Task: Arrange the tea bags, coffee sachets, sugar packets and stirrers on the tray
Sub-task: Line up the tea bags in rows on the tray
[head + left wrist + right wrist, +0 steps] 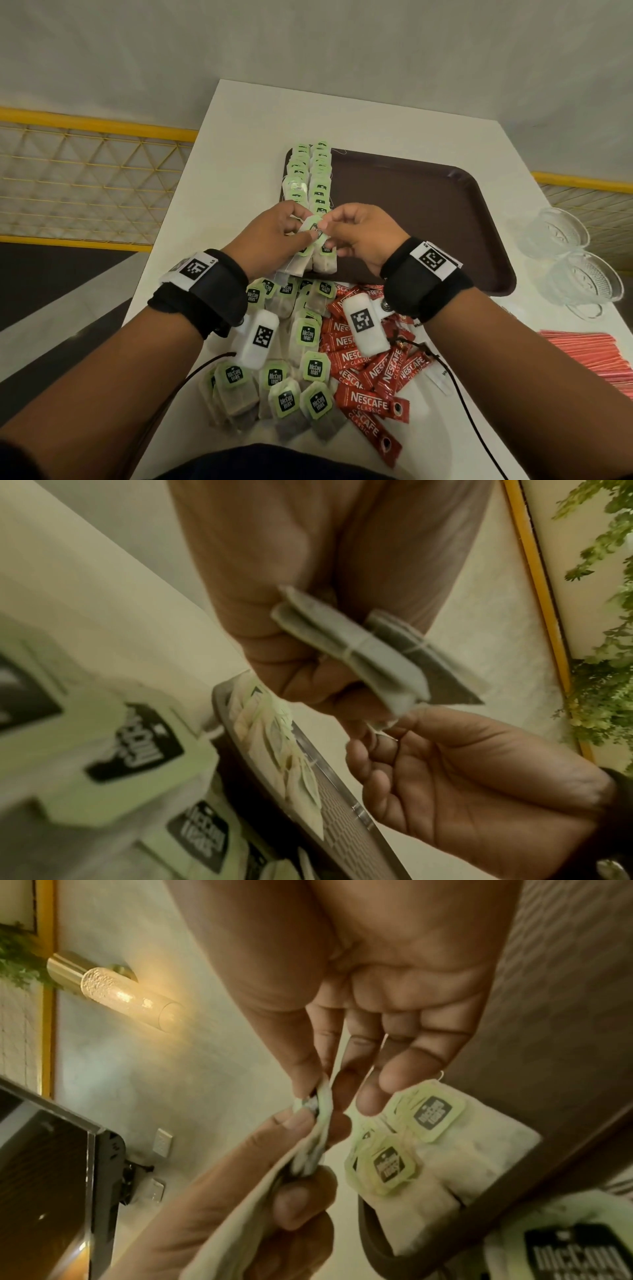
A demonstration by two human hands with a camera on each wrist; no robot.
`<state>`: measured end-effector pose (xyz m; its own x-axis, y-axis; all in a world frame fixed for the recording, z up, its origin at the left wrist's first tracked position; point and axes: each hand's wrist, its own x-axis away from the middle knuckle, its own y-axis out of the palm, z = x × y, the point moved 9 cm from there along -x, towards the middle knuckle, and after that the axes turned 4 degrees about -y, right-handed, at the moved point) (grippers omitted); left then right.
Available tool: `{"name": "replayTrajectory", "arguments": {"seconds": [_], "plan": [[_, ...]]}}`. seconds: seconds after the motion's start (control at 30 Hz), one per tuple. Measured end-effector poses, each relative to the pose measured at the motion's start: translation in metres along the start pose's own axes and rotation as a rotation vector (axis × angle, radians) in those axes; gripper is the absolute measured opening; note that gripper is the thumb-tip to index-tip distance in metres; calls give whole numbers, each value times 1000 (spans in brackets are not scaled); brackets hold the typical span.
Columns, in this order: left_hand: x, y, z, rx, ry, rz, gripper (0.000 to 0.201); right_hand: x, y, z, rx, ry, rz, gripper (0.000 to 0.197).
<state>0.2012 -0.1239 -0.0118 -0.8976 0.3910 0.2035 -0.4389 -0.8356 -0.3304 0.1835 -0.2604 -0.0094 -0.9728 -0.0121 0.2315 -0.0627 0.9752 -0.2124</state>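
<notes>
A brown tray [421, 205] lies on the white table. Two rows of green-tagged tea bags [310, 171] run along its left side. Above the near end of those rows my left hand [298, 236] grips a small bunch of tea bags [359, 653] in curled fingers. My right hand [327, 228] pinches the green tag of the top tea bag [315, 229] between thumb and forefinger [308, 1085]. Loose tea bags [298, 377] and red coffee sachets [373, 377] lie on the table under my wrists. Red stirrers [589, 356] lie at the right.
Two glass cups [565, 263] stand right of the tray near the table's right edge. White packets [436, 377] peek out from under the sachets. The tray's middle and right part is bare. A yellow railing [85, 123] runs beyond the table's left side.
</notes>
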Motion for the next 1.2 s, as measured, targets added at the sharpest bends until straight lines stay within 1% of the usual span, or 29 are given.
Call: {"name": "replayTrajectory", "arguments": {"seconds": [0.13, 0.23, 0.37, 0.47, 0.53, 0.6, 0.67, 0.73, 0.8, 0.87, 0.9, 1.0, 1.2], "plan": [[3, -6, -4, -8, -17, 3, 23, 0, -8, -1, -196, -11, 47, 6], [5, -14, -10, 6, -24, 27, 21, -1, -15, 3, -195, 16, 54, 7], [6, -20, -14, 13, -27, 62, 19, 2, -14, 16, 44, 89, 12, 7], [8, -21, -14, 12, -32, 67, 19, 0, -10, 28, 146, 127, 11, 5], [9, -21, -13, 13, -29, 67, 19, -1, -9, 29, 205, 128, 22, 2], [10, -21, -13, 14, -27, 73, 19, -1, -8, 25, 286, 107, 27, 6], [11, -22, -12, 12, -24, 83, 19, -1, -8, 20, 359, 72, 30, 7], [11, -24, -11, 13, -23, 92, 19, -1, -11, 18, 410, 48, 48, 12], [11, -25, -11, 13, -26, 97, 20, 0, -15, 18, 447, 44, 68, 25], [12, -25, -12, 17, -31, 96, 20, 2, -15, 15, 532, 22, 47, 35], [12, -25, -12, 20, -32, 95, 20, 4, -12, 13, 587, 6, 23, 36], [12, -24, -13, 26, -41, 97, 20, 8, -1, 12, 728, -43, -45, 32], [10, -27, -15, 4, -41, 127, 20, 2, 7, 15, 860, -51, -36, 21]]}}
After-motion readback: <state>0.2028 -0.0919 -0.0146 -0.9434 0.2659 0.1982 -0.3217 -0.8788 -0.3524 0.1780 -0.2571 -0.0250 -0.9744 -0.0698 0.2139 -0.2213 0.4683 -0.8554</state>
